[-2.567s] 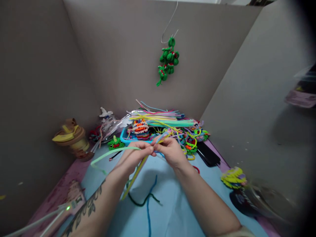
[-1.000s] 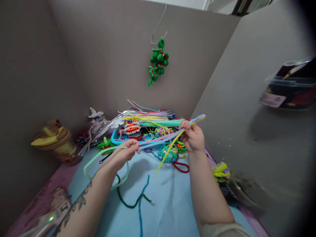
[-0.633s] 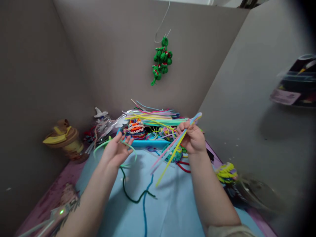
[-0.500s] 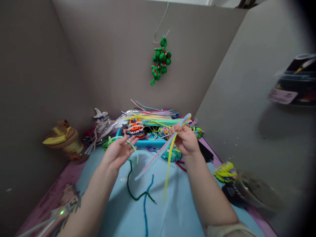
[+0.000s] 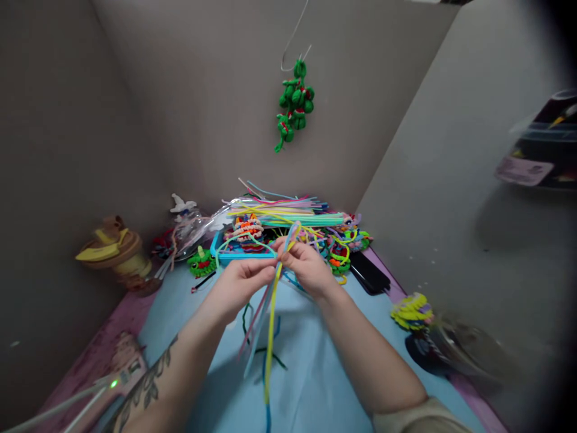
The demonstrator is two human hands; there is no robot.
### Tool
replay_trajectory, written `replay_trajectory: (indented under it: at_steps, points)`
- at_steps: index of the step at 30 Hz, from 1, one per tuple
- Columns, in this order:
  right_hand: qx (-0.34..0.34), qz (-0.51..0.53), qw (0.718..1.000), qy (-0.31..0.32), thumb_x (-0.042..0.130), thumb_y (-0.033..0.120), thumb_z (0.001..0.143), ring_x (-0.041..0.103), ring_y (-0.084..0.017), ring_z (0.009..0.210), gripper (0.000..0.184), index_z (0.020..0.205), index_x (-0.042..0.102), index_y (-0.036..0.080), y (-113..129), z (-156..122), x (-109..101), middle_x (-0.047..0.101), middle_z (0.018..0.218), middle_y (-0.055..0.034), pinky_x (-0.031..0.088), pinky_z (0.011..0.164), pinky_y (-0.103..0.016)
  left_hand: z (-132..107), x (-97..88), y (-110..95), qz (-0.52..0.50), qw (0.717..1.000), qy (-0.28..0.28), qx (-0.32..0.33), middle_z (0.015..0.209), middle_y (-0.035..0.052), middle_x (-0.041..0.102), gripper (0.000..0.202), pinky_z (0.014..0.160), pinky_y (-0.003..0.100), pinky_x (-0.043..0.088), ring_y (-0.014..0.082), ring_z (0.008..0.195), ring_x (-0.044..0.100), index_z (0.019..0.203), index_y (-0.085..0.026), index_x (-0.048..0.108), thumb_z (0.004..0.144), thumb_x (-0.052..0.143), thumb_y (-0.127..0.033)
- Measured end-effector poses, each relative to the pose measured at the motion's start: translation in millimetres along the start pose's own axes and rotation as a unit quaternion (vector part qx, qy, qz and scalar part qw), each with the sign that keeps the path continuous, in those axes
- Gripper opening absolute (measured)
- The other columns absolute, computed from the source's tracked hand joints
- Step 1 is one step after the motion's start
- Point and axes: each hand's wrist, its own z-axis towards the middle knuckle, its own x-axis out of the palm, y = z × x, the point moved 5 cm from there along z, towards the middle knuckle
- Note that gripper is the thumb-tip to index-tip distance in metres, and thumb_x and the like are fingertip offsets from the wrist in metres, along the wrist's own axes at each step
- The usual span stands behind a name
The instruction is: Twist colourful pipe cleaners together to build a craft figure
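My right hand (image 5: 307, 269) is closed on a bundle of folded pipe cleaners, among them a yellow pipe cleaner (image 5: 271, 334), with pink and pale blue ones hanging beside it. The folded top sticks up above the fingers. My left hand (image 5: 237, 290) pinches a mint green pipe cleaner (image 5: 234, 237) against the bundle, and its loose length arcs up and to the left. Both hands meet over the front of the blue tray. Below them on the light blue table cover lie a dark green pipe cleaner (image 5: 276, 358) and a blue one, partly hidden by the hanging strands.
A blue tray (image 5: 252, 257) stands at the back, heaped with pipe cleaners and woven figures. A green figure (image 5: 201, 262) sits left of it, a black phone (image 5: 369, 274) right. Green ornaments (image 5: 295, 102) hang on the wall. A brown and yellow cup (image 5: 118, 255) stands far left.
My hands have come together at the middle. The left hand, fingers spread before, now pinches the mint green pipe cleaner. The bundle in my right hand has moved left and down.
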Motion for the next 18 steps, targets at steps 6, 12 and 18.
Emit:
replay_trajectory:
  at_steps: [6,12,18]
  points:
    - [-0.020,-0.039,0.999,-0.028,0.071,0.040,0.070,0.050,-0.013,0.068,0.022,0.076,0.064,0.020,-1,-7,15,0.055,0.078,-0.0006,0.042,0.061,-0.024,3,0.1,4,0.086,0.995,-0.048,0.023,0.068,0.0032,0.067,0.024,0.065,0.027,0.047,0.0160,0.066,0.060,0.073,-0.014,0.068,0.073,0.062,-0.037]
    - [-0.005,0.031,1.000,0.005,0.072,0.037,0.068,0.055,-0.015,0.075,0.023,0.081,0.067,0.020,-4,-7,18,0.062,0.080,-0.0008,0.044,0.071,-0.027,2,-11.5,-5,0.212,0.973,-0.071,0.056,0.061,0.0005,0.062,0.026,0.052,0.021,0.039,0.0114,0.054,0.052,0.067,-0.015,0.063,0.078,0.054,-0.036]
    - [-0.028,-0.007,0.998,-0.059,0.073,0.030,0.068,0.057,-0.015,0.084,0.037,0.102,0.062,0.023,0,0,-5,0.063,0.092,-0.0019,0.045,0.072,-0.025,1,-31.9,-16,0.416,0.891,-0.137,0.122,0.055,-0.0018,0.055,0.029,0.050,0.023,0.030,0.0110,0.051,0.044,0.067,-0.017,0.063,0.083,0.047,-0.036]
